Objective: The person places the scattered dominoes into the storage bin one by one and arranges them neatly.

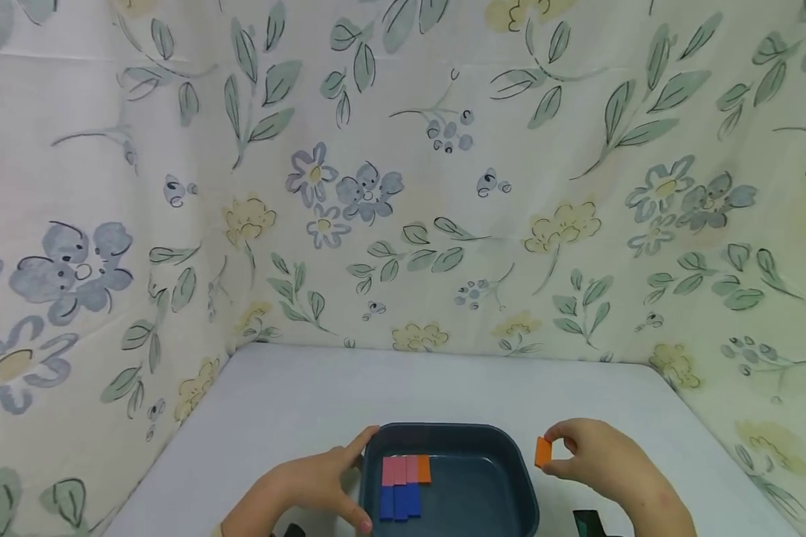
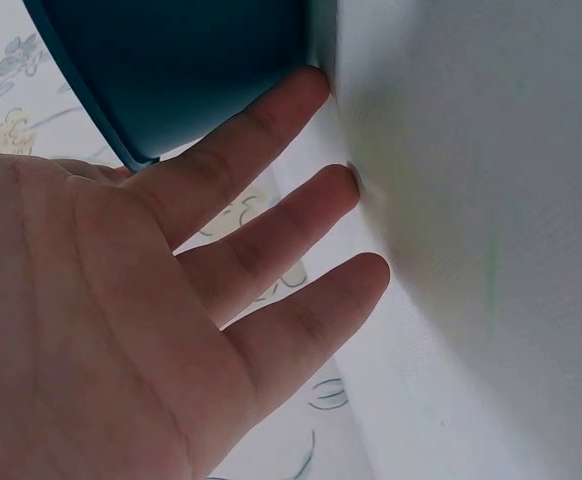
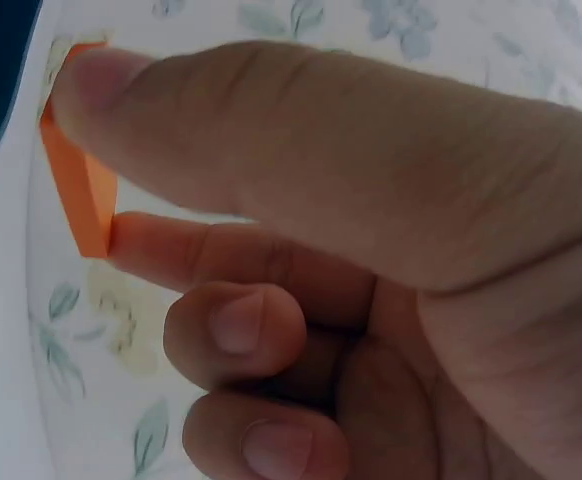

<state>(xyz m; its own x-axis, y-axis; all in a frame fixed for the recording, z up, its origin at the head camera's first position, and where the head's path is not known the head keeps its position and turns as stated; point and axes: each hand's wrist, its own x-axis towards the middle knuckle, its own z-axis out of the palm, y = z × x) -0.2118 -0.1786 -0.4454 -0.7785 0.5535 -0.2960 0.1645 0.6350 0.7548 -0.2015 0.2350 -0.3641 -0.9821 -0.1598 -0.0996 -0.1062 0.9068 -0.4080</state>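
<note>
My right hand (image 1: 594, 455) pinches an orange rectangular block (image 1: 543, 452) between thumb and index finger, just off the right side of a dark blue tray (image 1: 483, 514). In the right wrist view the thumb covers one end of that block, and the other fingers curl in below it. My left hand (image 1: 316, 481) is spread along the tray's left side with fingers extended, index at the far corner and thumb near the front. Inside the tray, at the left, three pink blocks (image 1: 394, 470) and an orange block (image 1: 424, 469) form a row, with three blue blocks (image 1: 400, 502) directly below.
The tray stands on a white table (image 1: 295, 395). Floral cloth (image 1: 416, 186) hangs behind the table and along both sides. A dark object (image 1: 587, 522) shows beside the right forearm at the frame's lower edge, and another dark piece (image 1: 295, 530) lies below the left hand.
</note>
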